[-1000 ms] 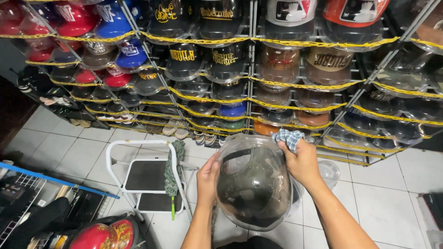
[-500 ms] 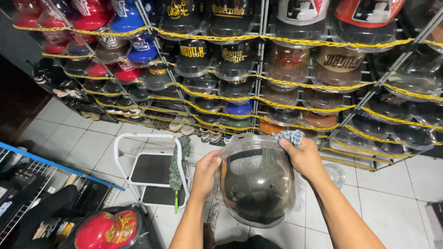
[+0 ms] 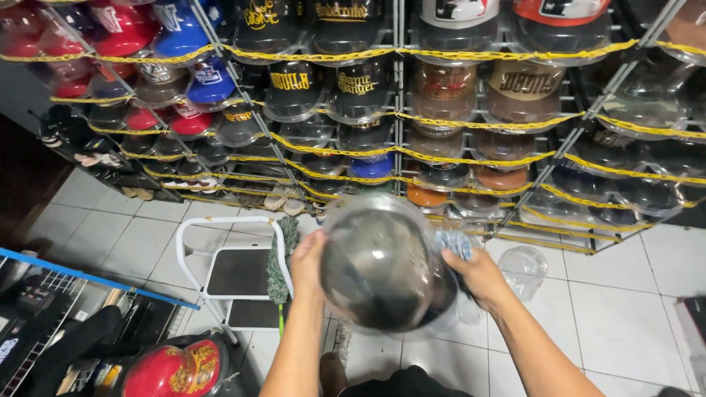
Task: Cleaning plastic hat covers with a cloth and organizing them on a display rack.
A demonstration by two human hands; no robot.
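Holding the clear plastic cap case (image 3: pixel 382 268) between both palms, we keep it raised in front of the chest, well above the tiled floor (image 3: pixel 610 309) and facing the wire rack (image 3: pixel 401 110). Our left hand (image 3: pixel 307 261) presses flat against its left wall, fingers spread wide to steady the curve. Our right hand (image 3: pixel 478 276) cups the opposite side, and a blue-and-white cloth (image 3: pixel 452 242) is bunched under those fingers, pinned against the shell. Gripping from two sides seems sensible to us: the dome is smooth and rounded, and one hand alone would likely let it roll.

The case looks like a glossy, see-through bubble with a dark cap inside, its crown turned toward us; glare streaks the top. Left of the left hand stands a white step stool (image 3: pixel 235 272) with a green duster (image 3: pixel 279 257) leaning on it. Beyond the right hand, another empty clear dome (image 3: pixel 522 268) lies on the tiles.
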